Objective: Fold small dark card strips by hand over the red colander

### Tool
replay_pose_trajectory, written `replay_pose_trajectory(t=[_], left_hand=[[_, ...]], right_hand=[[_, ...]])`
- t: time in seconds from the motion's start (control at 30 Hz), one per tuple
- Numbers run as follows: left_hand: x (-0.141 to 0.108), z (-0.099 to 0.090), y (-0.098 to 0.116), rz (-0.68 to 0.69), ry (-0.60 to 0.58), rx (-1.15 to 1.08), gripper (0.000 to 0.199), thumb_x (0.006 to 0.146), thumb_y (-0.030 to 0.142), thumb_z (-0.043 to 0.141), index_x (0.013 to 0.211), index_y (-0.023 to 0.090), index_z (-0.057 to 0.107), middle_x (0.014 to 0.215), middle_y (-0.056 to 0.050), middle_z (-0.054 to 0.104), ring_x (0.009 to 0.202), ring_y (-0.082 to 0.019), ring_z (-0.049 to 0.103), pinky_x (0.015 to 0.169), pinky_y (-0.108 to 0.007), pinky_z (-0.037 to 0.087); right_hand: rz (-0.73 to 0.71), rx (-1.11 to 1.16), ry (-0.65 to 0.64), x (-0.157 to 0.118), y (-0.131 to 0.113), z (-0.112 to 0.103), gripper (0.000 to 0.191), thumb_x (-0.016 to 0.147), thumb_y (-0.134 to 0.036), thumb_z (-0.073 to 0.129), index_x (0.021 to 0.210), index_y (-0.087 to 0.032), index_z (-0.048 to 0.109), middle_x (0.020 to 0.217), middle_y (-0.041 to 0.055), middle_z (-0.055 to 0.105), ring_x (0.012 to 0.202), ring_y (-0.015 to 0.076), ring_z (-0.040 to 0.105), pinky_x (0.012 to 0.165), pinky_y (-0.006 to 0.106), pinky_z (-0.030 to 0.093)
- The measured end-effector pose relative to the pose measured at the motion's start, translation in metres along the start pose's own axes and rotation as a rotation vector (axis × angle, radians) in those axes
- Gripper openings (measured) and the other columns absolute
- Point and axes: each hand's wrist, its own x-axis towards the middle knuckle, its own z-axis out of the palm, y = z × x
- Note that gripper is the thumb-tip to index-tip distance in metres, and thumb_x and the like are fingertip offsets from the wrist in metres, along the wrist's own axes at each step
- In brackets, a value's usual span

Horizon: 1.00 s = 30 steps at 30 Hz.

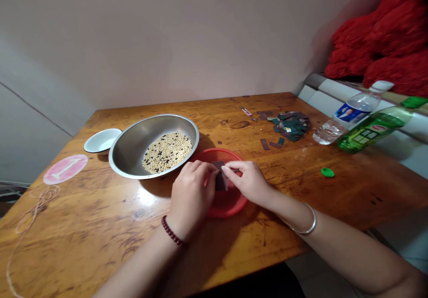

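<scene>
far left of the red basket [230, 209], a pink card [56, 176] on the wooden counter [83, 226] bears a white mark that reads as "1". nearer the basket's left are a white bowl [100, 143] and a steel bowl [129, 155] of pale beans [169, 151] flecked with dark ones. at the basket's left side, the left grip [192, 189] pinches a flat brown piece [221, 183] over the basket's opening. at the basket's right side, the right grip [249, 182] seems to pinch the piece's upper part too, though overlapping fingertips obscure the exact hold. the piece looks light, thin and fairly stiff, likelier to bend than break, best taken by its edges. behind and right of the basket lies a heap of green and brown pieces [290, 126]. farther right of the basket, a clear bottle [363, 103] has a blue label [348, 113] picturing a person; a green bottle [368, 134] carries a red logo [379, 127] and pale lettering [357, 138], too blurred to read.
</scene>
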Motion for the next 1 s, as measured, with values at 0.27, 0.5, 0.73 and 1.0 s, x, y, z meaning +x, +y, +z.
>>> replay_pose_trajectory(t=[0.27, 0.5, 0.73, 1.0], left_hand=[[0.0001, -0.0027, -0.0016, 0.022, -0.023, -0.041, 0.012, 0.089, 0.018, 0.054, 0.081, 0.020, 0.063, 0.083, -0.003, 0.065, 0.080, -0.017, 0.056, 0.075, -0.030, 0.045], [0.0021, -0.0022, -0.0030, 0.039, -0.025, -0.035, 0.010, 0.088, 0.018, 0.056, 0.081, 0.019, 0.063, 0.082, -0.003, 0.064, 0.080, -0.017, 0.056, 0.073, -0.030, 0.045], [0.0034, -0.0019, -0.0045, 0.013, -0.034, -0.027, 0.009, 0.087, 0.018, 0.057, 0.082, 0.020, 0.063, 0.083, -0.003, 0.065, 0.080, -0.018, 0.056, 0.073, -0.030, 0.045], [0.0017, 0.0019, -0.0027, 0.025, -0.032, -0.005, 0.010, 0.088, 0.018, 0.055, 0.082, 0.020, 0.062, 0.084, -0.003, 0.065, 0.081, -0.018, 0.056, 0.075, -0.031, 0.046]], right_hand=[[0.000, 0.006, 0.010, -0.0003, -0.0020, -0.0005, 0.031, 0.092, -0.035, 0.049, 0.072, -0.017, 0.066, 0.063, 0.0008, 0.061, 0.058, 0.0131, 0.054, 0.056, 0.024, 0.040], [0.001, -0.004, 0.028, -0.0002, -0.0010, -0.0013, 0.032, 0.092, -0.035, 0.049, 0.073, -0.017, 0.067, 0.064, 0.0014, 0.064, 0.058, 0.0137, 0.056, 0.057, 0.024, 0.041], [0.003, -0.002, 0.042, -0.0003, -0.0009, -0.0007, 0.031, 0.091, -0.035, 0.050, 0.074, -0.017, 0.068, 0.067, 0.0026, 0.066, 0.061, 0.0145, 0.059, 0.061, 0.025, 0.044], [0.003, -0.028, 0.043, -0.0001, -0.0017, -0.0014, 0.032, 0.092, -0.035, 0.048, 0.073, -0.017, 0.067, 0.065, 0.0018, 0.064, 0.059, 0.0136, 0.057, 0.059, 0.025, 0.041]])
